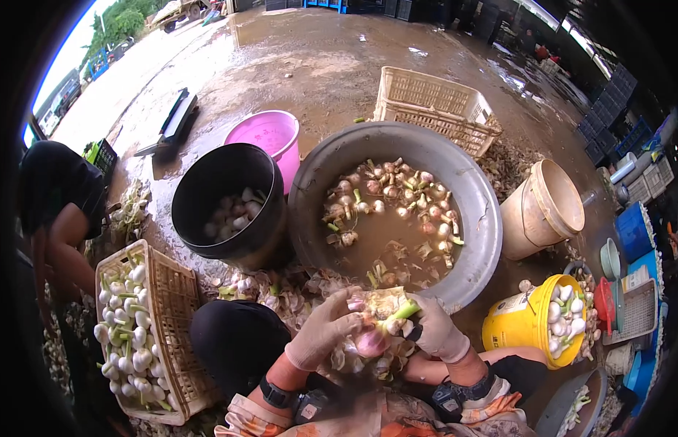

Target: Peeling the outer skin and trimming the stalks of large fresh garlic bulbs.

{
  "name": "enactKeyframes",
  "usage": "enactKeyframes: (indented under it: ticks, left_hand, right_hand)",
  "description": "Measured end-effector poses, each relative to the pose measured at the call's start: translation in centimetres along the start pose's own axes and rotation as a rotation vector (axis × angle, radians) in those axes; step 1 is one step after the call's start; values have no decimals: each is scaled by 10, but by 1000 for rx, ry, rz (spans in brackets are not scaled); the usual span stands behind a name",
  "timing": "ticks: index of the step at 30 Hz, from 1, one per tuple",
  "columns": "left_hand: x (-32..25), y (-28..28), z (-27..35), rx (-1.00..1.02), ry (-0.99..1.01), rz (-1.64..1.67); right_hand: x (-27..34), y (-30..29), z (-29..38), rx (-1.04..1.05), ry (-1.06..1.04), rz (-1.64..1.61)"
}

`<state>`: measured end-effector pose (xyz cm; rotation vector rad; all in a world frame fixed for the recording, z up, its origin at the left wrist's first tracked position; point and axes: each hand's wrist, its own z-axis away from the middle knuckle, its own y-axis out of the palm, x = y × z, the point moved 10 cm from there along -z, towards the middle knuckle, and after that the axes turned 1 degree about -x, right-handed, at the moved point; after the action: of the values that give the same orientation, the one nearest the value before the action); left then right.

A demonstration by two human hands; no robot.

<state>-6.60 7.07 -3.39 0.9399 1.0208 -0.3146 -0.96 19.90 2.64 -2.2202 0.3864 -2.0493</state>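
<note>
In front of my lap, my left hand [329, 331], in a pale work glove, grips a purple-skinned garlic bulb [371, 343]. Its thick green stem [405, 309] slants up toward my right hand [441, 332], gloved as well, whose fingers close at the stem's cut end. A small dark object [414, 332] shows by the right thumb; I cannot tell what it is. Loose dry husk [387, 301] hangs between both hands. Just beyond stands a wide grey tub [481, 218] of muddy water with several unpeeled garlic bulbs [391, 191] floating in it.
Left are a crate [175, 328] of white garlic, a black bucket [180, 218] holding bulbs, and a pink bucket [289, 158]. On the right stand a beige bucket [527, 218] and a yellow bucket [508, 322] of peeled garlic. Another person [63, 202] sits at far left. Husks [262, 289] litter the floor.
</note>
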Motion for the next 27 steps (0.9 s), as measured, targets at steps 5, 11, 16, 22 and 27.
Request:
enactKeyframes:
  ticks: [5,11,16,22,27]
  left_hand:
    - [-21,-5,6,-144,88,-283]
    - [-18,73,30,286,494,-1105]
    - [31,-5,18,93,-321,-1669]
    - [-2,31,5,-38,82,-595]
    - [24,26,0,-58,-206,-62]
  right_hand:
    - [-14,5,3,48,61,28]
    - [-62,-28,17,-380,326,-449]
    - [-64,-26,20,-281,353,-1026]
    - [-86,-9,34,-274,545,-1044]
    - [-86,7,42,-263,595,-1396]
